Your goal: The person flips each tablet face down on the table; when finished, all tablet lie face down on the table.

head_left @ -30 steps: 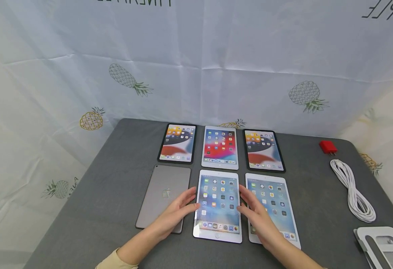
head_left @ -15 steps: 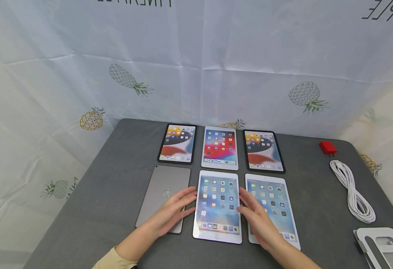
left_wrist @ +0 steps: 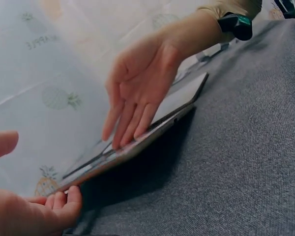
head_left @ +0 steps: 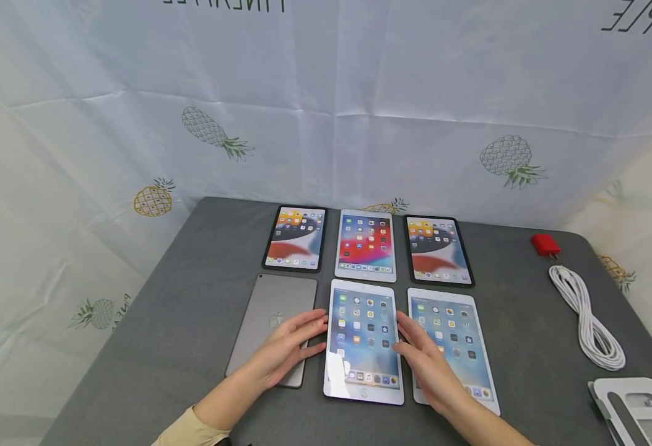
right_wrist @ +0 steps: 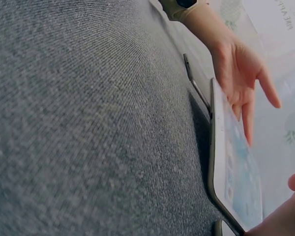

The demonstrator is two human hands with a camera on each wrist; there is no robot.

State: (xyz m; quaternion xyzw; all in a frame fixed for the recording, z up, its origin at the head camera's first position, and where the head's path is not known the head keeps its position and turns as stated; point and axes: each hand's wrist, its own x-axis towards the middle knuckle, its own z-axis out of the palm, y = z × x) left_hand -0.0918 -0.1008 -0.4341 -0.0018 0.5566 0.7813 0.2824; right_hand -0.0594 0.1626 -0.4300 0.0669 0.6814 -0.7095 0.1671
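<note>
A white-framed tablet (head_left: pixel 362 341) with its screen lit lies between the two hands, in the middle of the near row. The wrist views show it tilted, with a dark shadow under its raised edge. My left hand (head_left: pixel 289 347) has its fingertips at the left edge, thumb apart from the screen. My right hand (head_left: pixel 428 359) reaches to the right edge, over another white tablet (head_left: pixel 459 322), with fingers extended. Under the left hand lies a grey tablet (head_left: pixel 270 303), back up. In the left wrist view, the left fingers (left_wrist: pixel 69 201) meet the tablet's edge.
Two dark-framed tablets (head_left: pixel 295 238) and a white one (head_left: pixel 365 244) form the far row on the grey table (head_left: pixel 192 297). At the right are a red plug adapter (head_left: pixel 545 244), a coiled white cable (head_left: pixel 584 316) and a white stand-like object (head_left: pixel 632 396). A pineapple-print cloth (head_left: pixel 326 80) hangs behind.
The left thumb has drawn back from the tablet's left edge. The middle tablet has shifted slightly right and tilted, with a brighter reflection at its lower left. The right hand has hardly moved.
</note>
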